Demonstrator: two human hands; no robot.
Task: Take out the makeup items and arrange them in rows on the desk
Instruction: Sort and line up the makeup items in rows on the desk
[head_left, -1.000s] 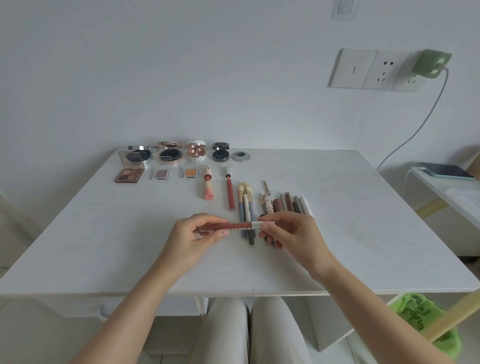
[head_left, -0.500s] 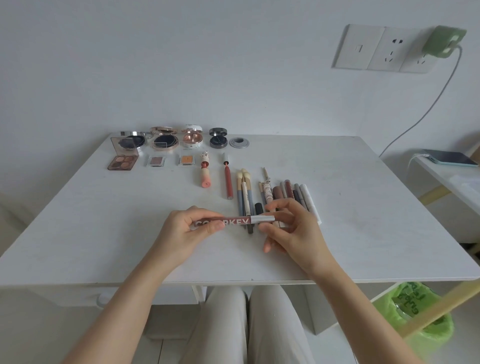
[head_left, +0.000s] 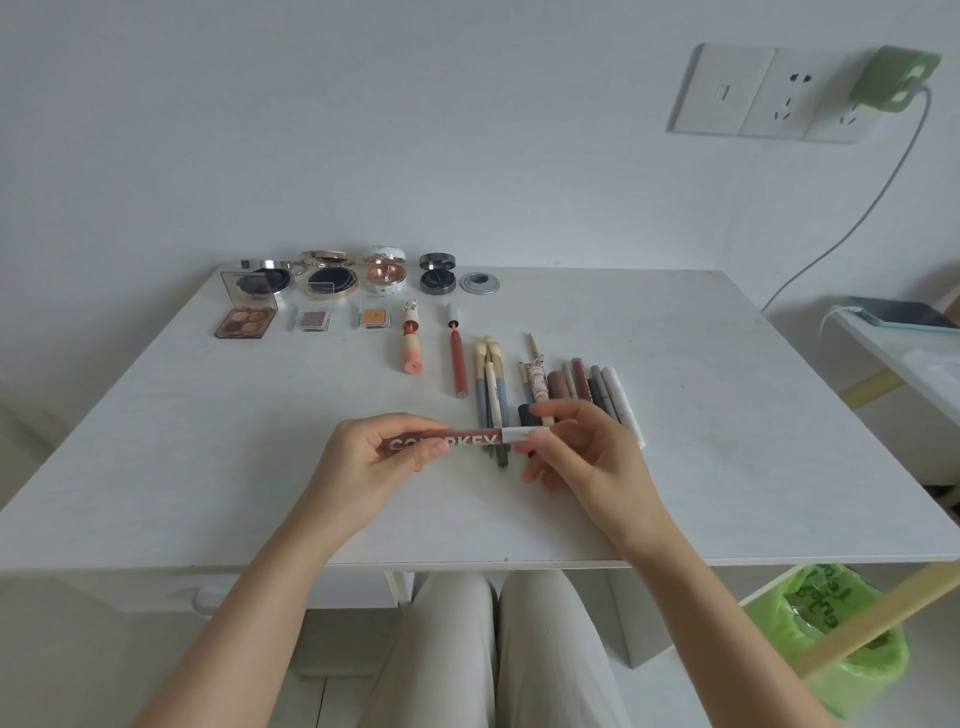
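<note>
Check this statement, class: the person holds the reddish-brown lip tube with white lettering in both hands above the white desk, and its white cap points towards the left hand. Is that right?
One detail is wrong. In the head view the reddish-brown lip tube with white lettering is held by both hands above the white desk, but its white cap points towards the right hand, which pinches it; the left hand grips the body.

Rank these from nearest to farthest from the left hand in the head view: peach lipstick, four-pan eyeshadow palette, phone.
1. peach lipstick, just beyond the left hand.
2. four-pan eyeshadow palette, far left.
3. phone, on the side surface, far right.
</note>
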